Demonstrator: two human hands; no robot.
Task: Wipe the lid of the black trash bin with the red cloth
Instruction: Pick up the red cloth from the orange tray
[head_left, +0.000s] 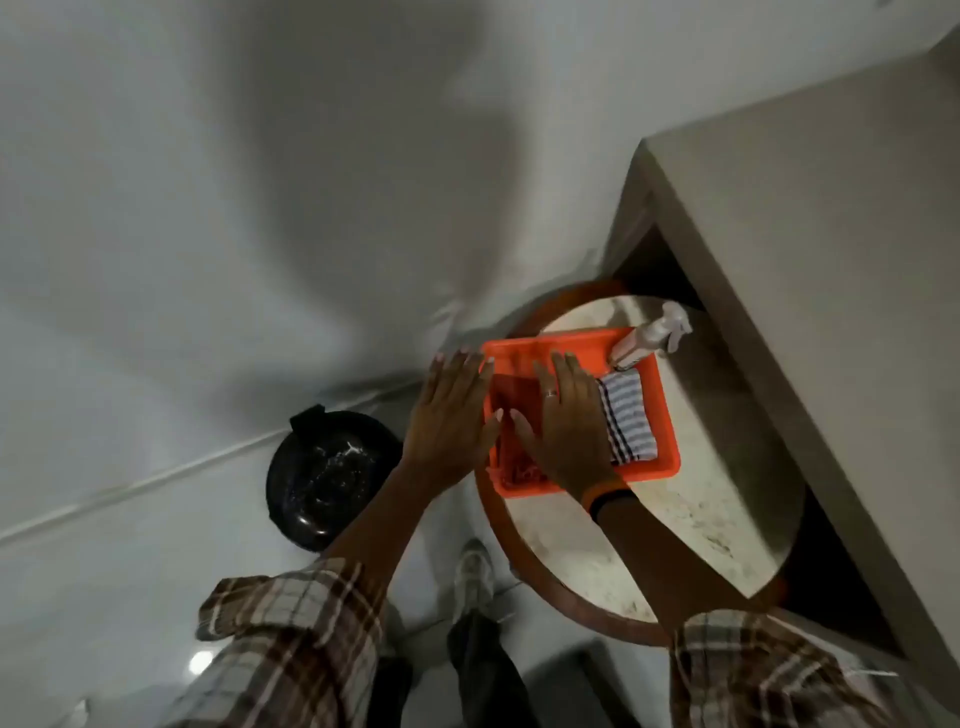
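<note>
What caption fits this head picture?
Two hands reach into an orange tray holding a red cloth, black trash bin nearby.

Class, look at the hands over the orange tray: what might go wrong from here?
1. The spray bottle leans on the tray rim; pulling out the red cloth could topple it.
2. The right hand partly covers the striped cloth, so the wrong cloth may get lifted.
3. The bin sits low on the floor, beside the left hand; the reach may jog the tray.
</note>
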